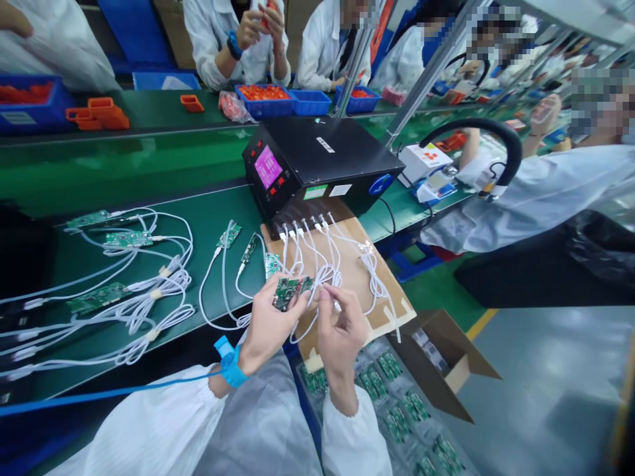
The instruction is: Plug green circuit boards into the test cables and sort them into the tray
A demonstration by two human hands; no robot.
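My left hand (270, 324) is closed on a green circuit board (286, 293), held up over the front edge of the bench. Close beside it, my right hand (342, 320) pinches the end of a white cable near the board's right side; whether the plug touches the board I cannot tell. Behind my hands stands a black tester box (322, 152) with a lit pink screen (268, 166). Several white cables (325, 254) run out of its front ports over a brown cardboard sheet (367, 264). Another circuit board (272, 264) lies just behind my left hand.
Cabled circuit boards (129, 238) and bundled white cables (159, 291) lie to the left on the green bench (208, 205). Below right are a tray of boards (397, 423) and an open carton (446, 363). A blue wrist strap cord (124, 391) trails left. Co-workers sit opposite and right.
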